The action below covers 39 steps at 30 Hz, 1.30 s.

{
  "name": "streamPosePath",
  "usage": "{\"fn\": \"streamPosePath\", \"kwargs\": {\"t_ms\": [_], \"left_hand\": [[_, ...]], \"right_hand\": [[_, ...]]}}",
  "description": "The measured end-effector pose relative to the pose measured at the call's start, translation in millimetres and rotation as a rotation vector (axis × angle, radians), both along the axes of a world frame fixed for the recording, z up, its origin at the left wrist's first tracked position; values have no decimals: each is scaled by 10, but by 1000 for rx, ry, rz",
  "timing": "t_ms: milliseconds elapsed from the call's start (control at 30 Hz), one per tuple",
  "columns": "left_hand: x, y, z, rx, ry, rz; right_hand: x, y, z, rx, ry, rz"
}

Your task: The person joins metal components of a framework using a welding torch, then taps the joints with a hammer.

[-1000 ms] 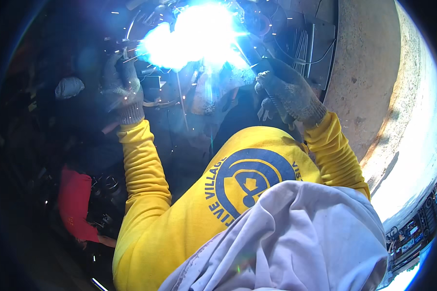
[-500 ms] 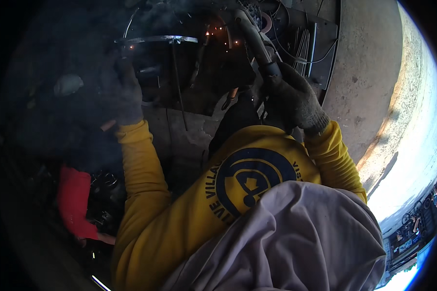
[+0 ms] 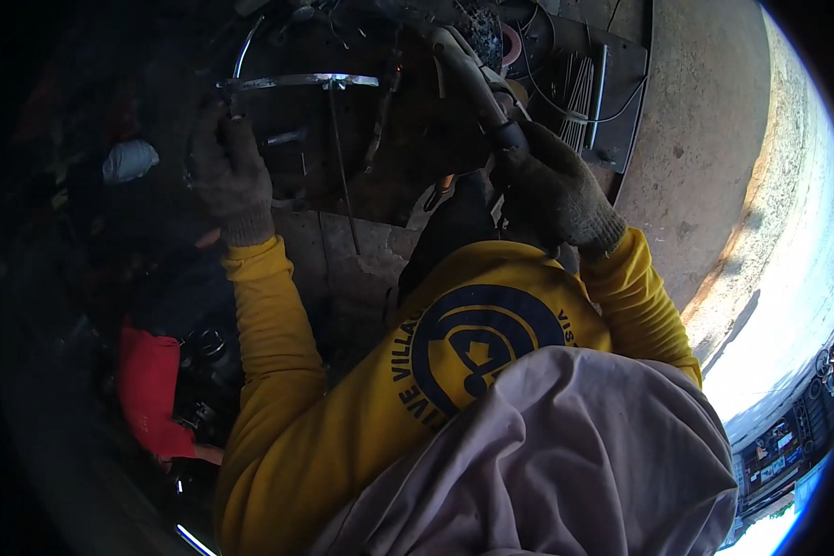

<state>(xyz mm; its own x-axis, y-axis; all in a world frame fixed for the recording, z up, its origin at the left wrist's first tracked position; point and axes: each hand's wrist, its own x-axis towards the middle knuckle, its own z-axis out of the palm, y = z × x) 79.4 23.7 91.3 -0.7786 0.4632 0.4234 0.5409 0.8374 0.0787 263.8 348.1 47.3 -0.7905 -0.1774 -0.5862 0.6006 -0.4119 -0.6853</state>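
Note:
My left hand [image 3: 232, 176], in a grey knit glove, is raised with its fingers closed at the left end of a shiny flat metal bar [image 3: 296, 82]. Its fingertips are dark and partly hidden. A thin metal rod [image 3: 343, 171] runs down from the bar's underside, and a bright curved strip [image 3: 245, 46] rises at its left end. My right hand [image 3: 565, 190], gloved too, is wrapped round the dark grip of a welding torch [image 3: 468, 79]. The torch's thick grey tube slants up and left over the dark work table [image 3: 417, 176], and its tip is lost in shadow.
Several thin rods [image 3: 579, 93] lie at the table's right, beside a cable [image 3: 612, 116] and a pink ring-shaped disc [image 3: 511, 44]. A person in a red sleeve [image 3: 148, 389] is at the lower left. A pale rounded object [image 3: 131, 161] shows at the far left.
Sparks have stopped, leaving one faint glow, and the smoke has thinned, so my left glove shows more clearly. The torch has shifted slightly to the left. The red-sleeved person moved slightly right.

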Motion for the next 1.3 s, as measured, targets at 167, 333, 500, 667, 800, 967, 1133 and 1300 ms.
{"fn": "streamPosePath", "kwargs": {"t_ms": [167, 333, 500, 667, 800, 967, 1133, 1300], "left_hand": [[-33, -65, -27, -119, 96, -58], [4, 80, 24, 51, 1, -58], [-9, 46, 33, 85, 9, -77], [-28, 36, -70, 350, -110, -11], [-264, -587, -404, -116, 507, -129], [-176, -355, -215, -283, 369, -110], [-83, -43, 42, -71, 81, -61], [-53, -4, 89, -390, 254, -149]], "right_hand": [[-42, -1, 65, -53, -20, -10], [35, -39, -218, 465, 618, 55], [-63, -33, 10, -101, -40, -60], [-25, -79, -18, -76, 17, -85], [5, -46, 36, -73, 39, -167], [-17, 54, 123, -19, 139, -222], [-7, 51, 131, 9, 25, -109], [-9, 5, 50, -2, -16, -35]]}}
